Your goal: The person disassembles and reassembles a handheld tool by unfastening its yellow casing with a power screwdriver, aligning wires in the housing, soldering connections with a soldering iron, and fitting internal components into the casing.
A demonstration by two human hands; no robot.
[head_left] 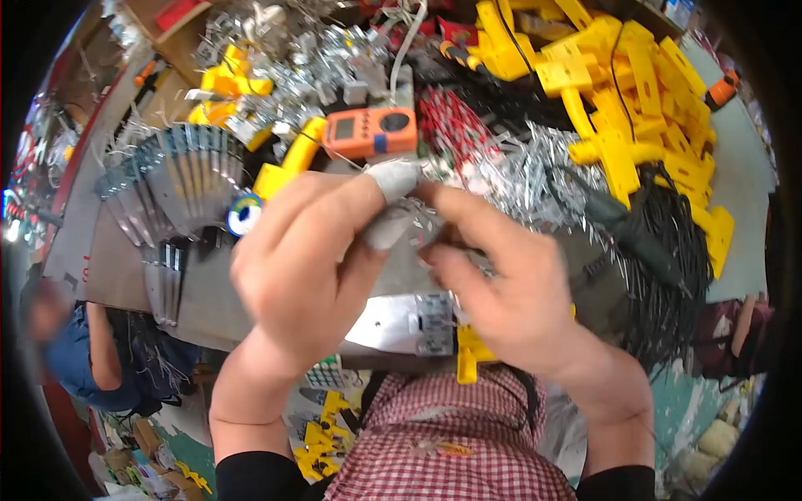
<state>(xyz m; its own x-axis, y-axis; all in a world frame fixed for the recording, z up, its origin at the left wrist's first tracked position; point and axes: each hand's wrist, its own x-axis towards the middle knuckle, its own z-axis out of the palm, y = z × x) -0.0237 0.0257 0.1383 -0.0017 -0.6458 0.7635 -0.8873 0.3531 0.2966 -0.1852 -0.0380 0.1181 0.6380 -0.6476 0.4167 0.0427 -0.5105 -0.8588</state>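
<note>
My left hand (305, 250) is in the middle of the view, with grey covers on its thumb and index finger. Those fingertips are pinched together. Facing it, my right hand (510, 275) has its thumb and index finger bent close to the left fingertips. Whatever sits between the two hands is too small and blurred to name. Below them, near the table's front edge, lies a shiny metal plate (384, 324) with a grey end piece. Beside the plate, partly behind my right hand, is a yellow plastic part (469, 355).
An orange multimeter (372, 134) lies beyond my hands. Yellow plastic housings (635, 92) are heaped at right, above black cables (668, 275) and a dark-green-handled tool (631, 230). Fanned metal strips (180, 171) and a small spool (245, 215) are left. Another person (83, 351) sits at left.
</note>
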